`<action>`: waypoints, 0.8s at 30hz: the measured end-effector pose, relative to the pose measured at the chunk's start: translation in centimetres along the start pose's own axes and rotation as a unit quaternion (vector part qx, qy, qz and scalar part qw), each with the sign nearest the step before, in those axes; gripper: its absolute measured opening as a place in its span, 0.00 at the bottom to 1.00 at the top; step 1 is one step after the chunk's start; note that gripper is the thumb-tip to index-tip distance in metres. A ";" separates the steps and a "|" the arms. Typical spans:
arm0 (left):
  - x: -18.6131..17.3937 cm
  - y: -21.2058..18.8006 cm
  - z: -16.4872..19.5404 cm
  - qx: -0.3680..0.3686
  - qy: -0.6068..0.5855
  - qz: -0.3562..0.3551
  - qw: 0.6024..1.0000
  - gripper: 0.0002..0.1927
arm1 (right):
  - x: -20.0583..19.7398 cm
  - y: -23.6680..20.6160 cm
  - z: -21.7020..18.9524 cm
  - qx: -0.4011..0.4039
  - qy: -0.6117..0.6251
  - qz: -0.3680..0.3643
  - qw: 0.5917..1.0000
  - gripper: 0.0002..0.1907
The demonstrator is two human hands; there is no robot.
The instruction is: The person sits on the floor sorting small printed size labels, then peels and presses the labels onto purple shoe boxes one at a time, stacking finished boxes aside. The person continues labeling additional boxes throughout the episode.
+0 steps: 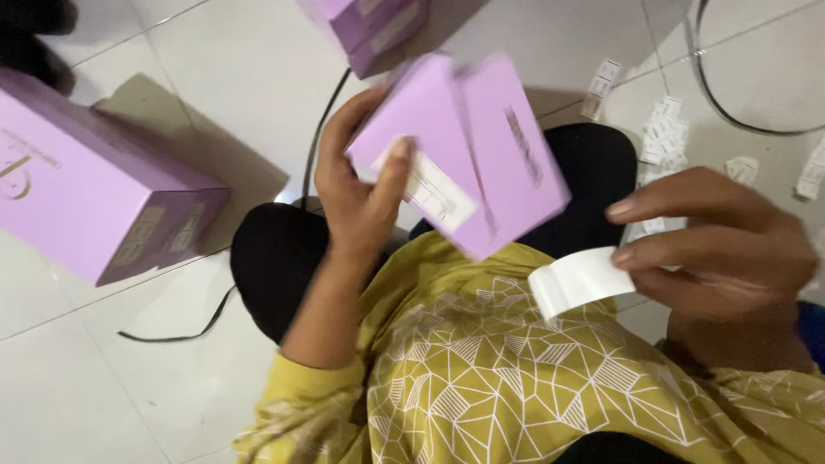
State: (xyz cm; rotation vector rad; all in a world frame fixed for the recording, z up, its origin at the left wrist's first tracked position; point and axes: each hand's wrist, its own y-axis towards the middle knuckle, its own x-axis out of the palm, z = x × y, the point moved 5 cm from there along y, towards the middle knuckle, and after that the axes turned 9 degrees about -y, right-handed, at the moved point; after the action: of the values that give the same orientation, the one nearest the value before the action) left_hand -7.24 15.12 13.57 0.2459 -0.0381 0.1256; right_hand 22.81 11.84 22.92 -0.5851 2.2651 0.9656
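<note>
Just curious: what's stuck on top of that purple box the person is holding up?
A white label lies on the purple box, with the left hand's thumb pressing its near end. That end is covered; the print is too blurred to tell.

Lilac box [481,146]: matt smooth card, white paper label [434,191]. White strip [577,282]: glossy paper. Floor [241,77]: glossy tile. Mustard garment [516,378]: printed cloth. Cable [320,129]: black plastic.

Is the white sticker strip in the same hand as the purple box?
No, the left hand holds the lilac cardboard box, while the right hand pinches the white paper strip.
</note>
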 end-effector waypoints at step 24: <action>-0.5 -5.6 3.1 -0.003 0.068 -0.063 0.996 0.22 | 9.3 3.9 3.2 0.218 0.237 -0.049 0.945 0.05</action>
State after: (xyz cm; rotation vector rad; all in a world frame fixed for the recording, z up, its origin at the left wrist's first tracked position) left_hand -7.08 8.91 15.20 0.2330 0.1127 0.0170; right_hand 14.83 15.27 16.81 -0.7805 2.7233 0.2623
